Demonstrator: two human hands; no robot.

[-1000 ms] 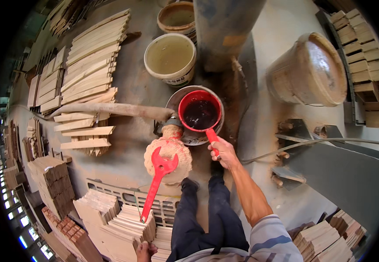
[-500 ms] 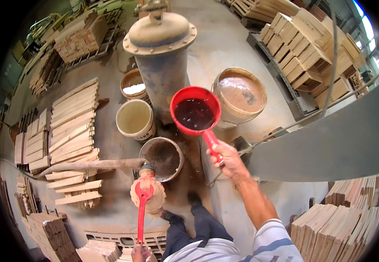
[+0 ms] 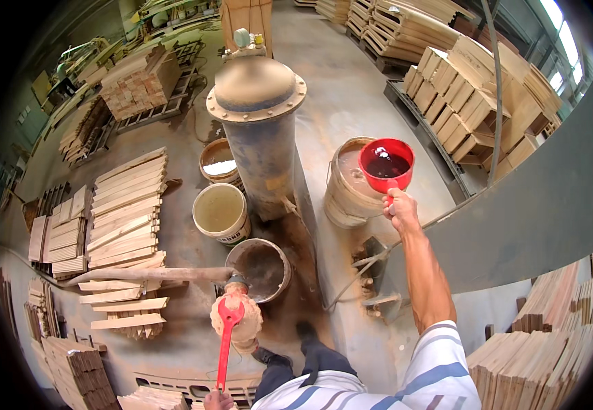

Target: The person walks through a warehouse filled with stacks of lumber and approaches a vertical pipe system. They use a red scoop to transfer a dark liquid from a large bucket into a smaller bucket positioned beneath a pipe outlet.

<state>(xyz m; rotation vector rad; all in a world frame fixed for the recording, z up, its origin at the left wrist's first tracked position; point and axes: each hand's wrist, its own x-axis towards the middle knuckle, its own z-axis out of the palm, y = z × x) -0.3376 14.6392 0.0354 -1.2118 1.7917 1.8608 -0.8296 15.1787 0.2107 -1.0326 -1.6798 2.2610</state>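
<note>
My right hand (image 3: 401, 210) is wrapped around the handle of a red dipper (image 3: 377, 182) with dark liquid inside. The arm is stretched forward, and in the picture the dipper overlaps the right rim of a large bucket of brown liquid (image 3: 344, 203); its height above it cannot be judged. At the lower edge my left hand (image 3: 218, 400), partly cut off, grips the end of a red open-ended wrench (image 3: 224, 355). The wrench's jaw lies at a round, residue-caked fitting (image 3: 250, 329) joined to a thick hose (image 3: 156, 274). A dirty grey bucket (image 3: 287, 265) stands just beyond that fitting.
A tall dusty metal tank (image 3: 259, 150) with a bolted lid rises ahead. Left of it stand a pale bucket (image 3: 241, 229) and a bucket with white contents (image 3: 206, 162). Wooden slats (image 3: 125, 212) lie left; stacked wood (image 3: 460, 102) and a curved grey panel (image 3: 515, 212) are right.
My right hand has carried the dipper to the right and away from me, from beside the tank to the large bucket. My left hand still grips the wrench. The view has tilted up slightly.
</note>
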